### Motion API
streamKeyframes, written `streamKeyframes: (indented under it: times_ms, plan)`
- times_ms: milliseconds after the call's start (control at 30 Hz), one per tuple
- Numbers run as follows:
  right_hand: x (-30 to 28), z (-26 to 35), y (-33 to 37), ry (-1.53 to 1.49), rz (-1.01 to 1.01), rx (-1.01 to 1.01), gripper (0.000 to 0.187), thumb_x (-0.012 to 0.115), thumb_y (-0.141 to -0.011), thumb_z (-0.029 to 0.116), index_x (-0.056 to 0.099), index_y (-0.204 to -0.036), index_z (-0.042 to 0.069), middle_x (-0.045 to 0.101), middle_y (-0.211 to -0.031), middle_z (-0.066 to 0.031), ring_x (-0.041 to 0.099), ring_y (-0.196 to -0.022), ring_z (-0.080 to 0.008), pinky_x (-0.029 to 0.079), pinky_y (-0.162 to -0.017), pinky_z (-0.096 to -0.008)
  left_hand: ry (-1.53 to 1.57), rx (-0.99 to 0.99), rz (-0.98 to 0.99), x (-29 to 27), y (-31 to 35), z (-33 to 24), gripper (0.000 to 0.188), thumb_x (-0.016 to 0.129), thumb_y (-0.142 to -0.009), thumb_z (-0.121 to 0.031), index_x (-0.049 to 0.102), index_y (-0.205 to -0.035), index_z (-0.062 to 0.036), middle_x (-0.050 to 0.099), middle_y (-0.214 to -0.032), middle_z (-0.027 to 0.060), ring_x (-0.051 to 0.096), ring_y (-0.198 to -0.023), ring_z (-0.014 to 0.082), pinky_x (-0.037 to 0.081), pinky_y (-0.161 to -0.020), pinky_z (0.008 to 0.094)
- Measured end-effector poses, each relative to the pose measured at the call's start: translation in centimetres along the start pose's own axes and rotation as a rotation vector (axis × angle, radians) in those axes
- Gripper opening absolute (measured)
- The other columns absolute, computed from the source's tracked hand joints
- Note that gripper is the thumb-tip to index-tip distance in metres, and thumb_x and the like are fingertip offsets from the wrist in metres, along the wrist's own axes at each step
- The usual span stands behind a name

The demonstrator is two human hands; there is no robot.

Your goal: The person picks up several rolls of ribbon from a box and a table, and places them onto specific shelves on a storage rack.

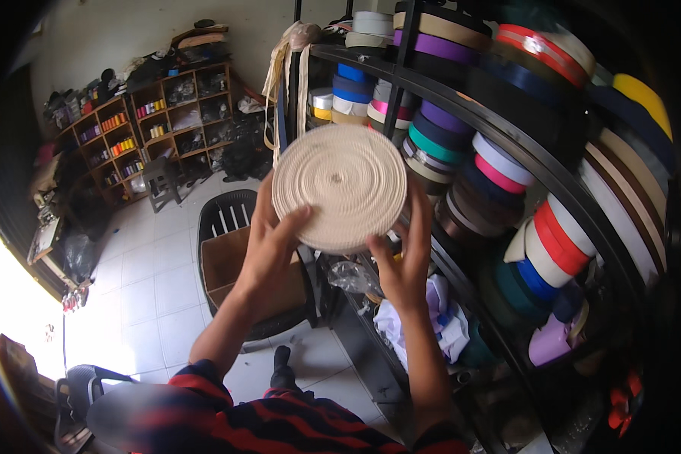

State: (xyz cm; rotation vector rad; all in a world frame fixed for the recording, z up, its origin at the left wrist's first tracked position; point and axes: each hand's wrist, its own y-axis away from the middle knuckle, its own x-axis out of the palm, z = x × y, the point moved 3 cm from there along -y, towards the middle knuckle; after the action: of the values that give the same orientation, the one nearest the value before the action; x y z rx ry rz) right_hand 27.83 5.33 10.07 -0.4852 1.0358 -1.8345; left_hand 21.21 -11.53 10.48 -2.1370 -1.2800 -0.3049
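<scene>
A wide flat roll of beige webbing (339, 181), wound in tight rings round a small centre, is held up in front of me. My left hand (271, 234) grips its left edge, with the thumb lying over the lower face. On the other side my right hand (402, 257) clasps the lower right edge, its thumb against the rim. Most of my fingers are hidden behind the roll. Past it stands a black metal rack (499, 125) stacked with rolls of webbing in many colours, such as a purple roll (439, 47) and a red roll (558, 236).
Below the roll is a black plastic chair (223, 208) with an open cardboard box (231, 261) on it. Wooden cubbies (178, 98) with thread spools line the far wall, near a dark stool (160, 181). White cloth or plastic (431, 325) bulges from the lower rack. Another chair (87, 382) stands lower left.
</scene>
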Motion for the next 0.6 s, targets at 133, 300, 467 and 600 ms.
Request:
streamKeyframes:
  times_ms: [133, 300, 467, 600]
  plan:
    - [4.2, -3.6, -9.0, 0.416, -0.126, -0.281, 0.076, 0.072, -0.08, 0.038, 0.039, -0.133, -0.005, 0.044, -0.129, -0.0229, 0.044, -0.12, -0.0376, 0.034, -0.1, -0.0459, -0.008, 0.122, 0.072, -3.3, -11.1, -1.1, 0.061, 0.057, -0.085, -0.012, 0.029, -0.138, -0.0011, 0.049, -0.126, 0.0167, 0.052, -0.116, 0.0258, 0.046, -0.095, 0.0396]
    - [8.9, -5.3, -21.8, 0.629, -0.265, -0.515, 0.047, 0.068, -0.085, 0.023, 0.053, -0.121, -0.004, 0.054, -0.116, -0.0194, 0.057, -0.102, -0.0325, 0.045, -0.087, -0.0381, 0.095, 0.025, 0.263, -5.8, -28.7, -4.2, 0.055, 0.058, -0.085, -0.023, 0.038, -0.133, -0.0047, 0.052, -0.121, 0.0136, 0.056, -0.109, 0.0255, 0.051, -0.087, 0.0417]
    - [10.6, -8.1, -28.5, 0.752, -0.246, -0.548, 0.041, 0.066, -0.082, 0.014, 0.054, -0.118, -0.004, 0.054, -0.114, -0.0171, 0.056, -0.101, -0.0332, 0.045, -0.086, -0.0392, 0.024, 0.126, 0.296, -4.9, -44.3, -5.7, 0.048, 0.069, -0.08, -0.011, 0.048, -0.123, -0.0068, 0.06, -0.113, 0.0114, 0.06, -0.101, 0.0233, 0.05, -0.085, 0.0365]
    - [11.8, -9.8, -28.8, 0.812, -0.247, -0.493, 0.036, 0.065, -0.082, 0.011, 0.058, -0.116, 0.0, 0.057, -0.115, -0.0134, 0.059, -0.093, -0.0237, 0.05, -0.075, -0.0326, -0.06, 0.205, 0.403, -3.2, -52.7, -6.3, 0.047, 0.073, -0.075, -0.012, 0.051, -0.116, -0.0044, 0.059, -0.107, 0.0135, 0.056, -0.103, 0.0254, 0.051, -0.084, 0.0373]
